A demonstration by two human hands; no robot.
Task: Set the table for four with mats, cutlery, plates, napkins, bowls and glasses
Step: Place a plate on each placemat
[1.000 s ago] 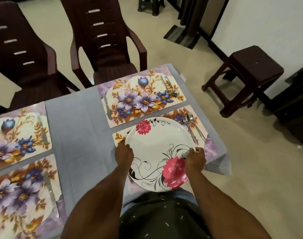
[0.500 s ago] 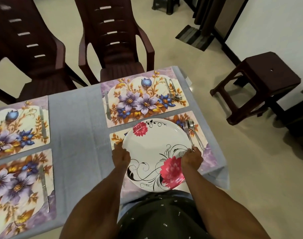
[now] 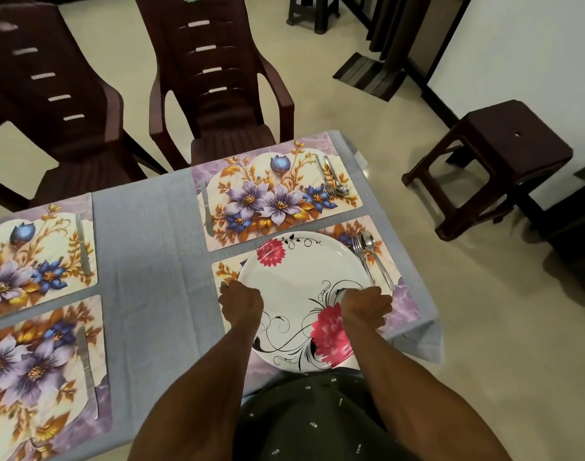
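Note:
A white plate [image 3: 301,287] with red flowers and black scrolls lies over the near right floral mat [image 3: 405,304]. My left hand [image 3: 241,302] grips its left rim and my right hand [image 3: 366,307] grips its right rim. A fork and spoon [image 3: 367,257] lie on that mat just right of the plate. The far right mat [image 3: 274,194] carries a knife [image 3: 207,207] on its left and a fork and spoon [image 3: 332,181] on its right. Two more floral mats [image 3: 35,257] [image 3: 41,371] at the left each hold a knife.
The table wears a grey-blue cloth [image 3: 151,261]; its right edge and near corner are close to the plate. Two dark brown chairs [image 3: 217,81] [image 3: 51,104] stand at the far side. A dark stool [image 3: 497,161] stands on the floor to the right.
The plate stays in both hands over the near right mat, lying a little further onto it. The view has shifted slightly, bringing the table's left mats closer.

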